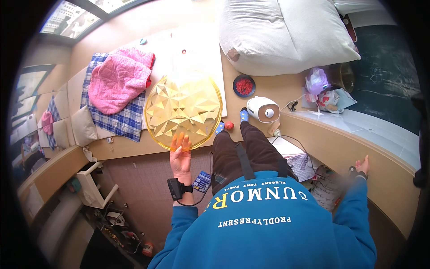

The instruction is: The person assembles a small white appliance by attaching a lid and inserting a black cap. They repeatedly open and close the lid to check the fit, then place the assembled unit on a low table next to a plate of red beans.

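A round, see-through yellow tray with a faceted pattern is held up in front of me. My left hand grips it by its near rim; some of the fingers show through the yellow plastic. Off to the right, my right hand holds nothing, its fingers stretched out beside the wooden ledge. Beyond the tray's right side are a red round fruit, perhaps a pomegranate, and a dark bowl of small red pieces.
A white rounded appliance stands by my feet, its cord running right. Pink quilted cloth lies on a blue checked cloth at left. A large white cushion fills the far right. Plastic bags sit near the windowsill.
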`<action>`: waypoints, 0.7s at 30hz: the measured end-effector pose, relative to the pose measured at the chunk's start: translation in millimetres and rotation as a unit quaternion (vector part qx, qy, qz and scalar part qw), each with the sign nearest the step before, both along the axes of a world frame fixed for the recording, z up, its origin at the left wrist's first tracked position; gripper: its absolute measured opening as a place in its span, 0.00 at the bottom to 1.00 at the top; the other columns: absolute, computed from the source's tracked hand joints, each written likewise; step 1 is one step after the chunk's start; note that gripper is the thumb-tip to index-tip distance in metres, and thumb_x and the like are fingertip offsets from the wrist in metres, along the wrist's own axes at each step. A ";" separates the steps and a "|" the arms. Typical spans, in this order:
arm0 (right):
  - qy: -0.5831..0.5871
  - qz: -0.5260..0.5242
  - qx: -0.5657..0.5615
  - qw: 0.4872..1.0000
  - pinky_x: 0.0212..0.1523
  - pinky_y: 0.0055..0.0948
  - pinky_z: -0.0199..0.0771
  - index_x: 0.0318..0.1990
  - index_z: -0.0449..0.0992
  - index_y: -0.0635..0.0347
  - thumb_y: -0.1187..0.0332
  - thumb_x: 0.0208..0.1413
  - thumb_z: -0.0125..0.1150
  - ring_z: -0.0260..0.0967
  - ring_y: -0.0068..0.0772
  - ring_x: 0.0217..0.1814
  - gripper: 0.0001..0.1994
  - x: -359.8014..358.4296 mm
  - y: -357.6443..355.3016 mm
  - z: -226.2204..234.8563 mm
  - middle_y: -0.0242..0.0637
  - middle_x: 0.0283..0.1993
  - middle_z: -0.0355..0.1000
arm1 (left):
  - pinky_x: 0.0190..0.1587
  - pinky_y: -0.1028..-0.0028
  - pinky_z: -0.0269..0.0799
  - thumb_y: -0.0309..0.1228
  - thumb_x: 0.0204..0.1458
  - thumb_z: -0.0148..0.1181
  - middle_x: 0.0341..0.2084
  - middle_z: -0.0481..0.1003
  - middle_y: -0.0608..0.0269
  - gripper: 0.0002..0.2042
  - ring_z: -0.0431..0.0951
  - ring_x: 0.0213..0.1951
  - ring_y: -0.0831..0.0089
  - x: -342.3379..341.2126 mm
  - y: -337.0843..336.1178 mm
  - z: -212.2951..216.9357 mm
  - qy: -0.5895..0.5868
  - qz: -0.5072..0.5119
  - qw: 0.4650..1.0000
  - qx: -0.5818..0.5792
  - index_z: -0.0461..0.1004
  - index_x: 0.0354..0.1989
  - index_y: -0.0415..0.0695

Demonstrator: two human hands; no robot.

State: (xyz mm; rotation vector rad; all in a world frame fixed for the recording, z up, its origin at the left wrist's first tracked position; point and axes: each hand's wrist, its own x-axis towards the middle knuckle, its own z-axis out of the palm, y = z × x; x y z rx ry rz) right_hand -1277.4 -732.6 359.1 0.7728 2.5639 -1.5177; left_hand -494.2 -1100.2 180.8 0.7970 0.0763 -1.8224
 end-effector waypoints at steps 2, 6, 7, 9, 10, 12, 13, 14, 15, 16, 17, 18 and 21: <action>0.013 -0.013 0.010 1.000 0.45 0.35 0.73 0.61 0.62 0.55 0.45 0.43 0.72 0.65 0.40 0.51 0.41 5.4 -3.2 -1.9 0.38 0.57 0.61 | 0.60 0.59 0.67 0.15 0.49 0.49 0.59 0.65 0.48 0.28 0.66 0.60 0.55 -1.2 -1.9 2.0 -0.004 -0.003 1.000 0.004 0.61 0.63 0.41; 0.013 -0.020 0.009 1.000 0.45 0.35 0.73 0.62 0.61 0.58 0.44 0.42 0.72 0.66 0.40 0.52 0.43 15.2 -15.5 -2.8 0.39 0.60 0.59 | 0.60 0.59 0.67 0.15 0.50 0.49 0.59 0.65 0.48 0.28 0.67 0.60 0.54 -6.4 -5.8 4.7 0.001 -0.017 1.000 -0.007 0.61 0.63 0.41; 0.015 -0.028 0.008 0.999 0.45 0.35 0.73 0.61 0.61 0.58 0.44 0.42 0.72 0.66 0.40 0.52 0.43 17.4 -18.7 -3.0 0.40 0.60 0.59 | 0.60 0.59 0.67 0.15 0.50 0.48 0.59 0.65 0.48 0.28 0.67 0.60 0.54 -8.1 -6.8 5.2 0.007 -0.021 1.000 -0.013 0.61 0.63 0.41; 0.017 -0.034 0.007 0.999 0.45 0.34 0.73 0.61 0.62 0.59 0.44 0.42 0.71 0.66 0.40 0.52 0.43 22.3 -23.8 -3.2 0.40 0.60 0.59 | 0.60 0.59 0.67 0.15 0.50 0.48 0.59 0.65 0.47 0.27 0.67 0.60 0.54 -11.0 -8.3 5.7 0.012 -0.026 0.999 -0.019 0.61 0.62 0.41; 0.018 -0.033 0.007 0.999 0.45 0.34 0.73 0.61 0.62 0.58 0.44 0.42 0.71 0.66 0.40 0.53 0.42 24.8 -26.0 -3.3 0.41 0.60 0.59 | 0.60 0.59 0.67 0.15 0.50 0.48 0.59 0.65 0.47 0.27 0.67 0.60 0.54 -12.6 -8.8 5.6 0.011 -0.027 0.999 -0.018 0.62 0.62 0.41; 0.025 -0.036 0.013 0.999 0.44 0.34 0.73 0.61 0.63 0.59 0.44 0.42 0.71 0.67 0.41 0.53 0.42 29.7 -30.0 -3.5 0.41 0.60 0.60 | 0.60 0.59 0.67 0.15 0.50 0.48 0.59 0.65 0.47 0.27 0.67 0.60 0.54 -15.2 -9.5 5.5 0.008 -0.030 0.999 -0.015 0.62 0.62 0.41; 0.032 -0.038 0.017 0.999 0.44 0.34 0.74 0.60 0.63 0.60 0.44 0.42 0.71 0.67 0.41 0.52 0.42 31.6 -32.0 -3.7 0.42 0.59 0.60 | 0.60 0.59 0.67 0.15 0.50 0.48 0.59 0.65 0.47 0.27 0.67 0.60 0.54 -16.5 -9.7 5.3 0.006 -0.031 0.999 -0.013 0.62 0.62 0.41; 0.047 -0.043 0.028 0.998 0.43 0.34 0.74 0.60 0.63 0.61 0.44 0.42 0.71 0.67 0.41 0.52 0.42 34.0 -34.3 -3.7 0.42 0.59 0.61 | 0.60 0.59 0.67 0.15 0.50 0.48 0.59 0.65 0.47 0.27 0.67 0.60 0.54 -17.1 -9.9 4.9 0.001 -0.028 1.000 -0.008 0.62 0.62 0.41; 0.039 -0.045 0.026 0.998 0.43 0.33 0.74 0.59 0.64 0.62 0.44 0.42 0.72 0.68 0.41 0.51 0.42 34.7 -36.3 -3.9 0.43 0.58 0.62 | 0.60 0.59 0.67 0.15 0.50 0.48 0.59 0.65 0.47 0.27 0.67 0.60 0.54 -19.4 -9.7 4.2 0.004 -0.035 0.999 -0.012 0.61 0.62 0.41; 0.040 -0.049 0.029 0.998 0.42 0.33 0.75 0.59 0.64 0.64 0.44 0.42 0.72 0.68 0.41 0.50 0.42 36.8 -38.6 -4.0 0.43 0.57 0.62 | 0.60 0.59 0.67 0.15 0.50 0.48 0.59 0.65 0.47 0.27 0.67 0.60 0.54 -19.7 -9.7 4.0 0.005 -0.037 0.999 -0.013 0.61 0.62 0.41; 0.052 -0.052 0.037 0.997 0.42 0.33 0.75 0.58 0.64 0.65 0.44 0.42 0.72 0.69 0.40 0.49 0.42 37.8 -40.3 -4.2 0.44 0.56 0.63 | 0.60 0.59 0.67 0.15 0.50 0.48 0.59 0.65 0.47 0.28 0.67 0.60 0.54 -20.8 -9.4 3.7 0.003 -0.035 0.999 -0.010 0.61 0.62 0.41; 0.043 -0.055 0.032 0.997 0.42 0.33 0.76 0.58 0.64 0.66 0.44 0.42 0.72 0.69 0.40 0.49 0.42 38.7 -41.8 -4.5 0.44 0.55 0.64 | 0.60 0.59 0.67 0.15 0.50 0.48 0.59 0.65 0.47 0.28 0.66 0.60 0.54 -21.4 -9.1 3.4 0.005 -0.039 0.999 -0.014 0.61 0.63 0.41; 0.048 -0.060 0.029 0.997 0.41 0.33 0.76 0.57 0.64 0.67 0.44 0.42 0.72 0.70 0.40 0.48 0.43 41.0 -44.6 -4.5 0.44 0.54 0.64 | 0.60 0.59 0.67 0.15 0.50 0.48 0.59 0.64 0.47 0.28 0.66 0.60 0.54 -22.4 -8.8 3.4 0.002 -0.042 0.999 -0.012 0.61 0.63 0.41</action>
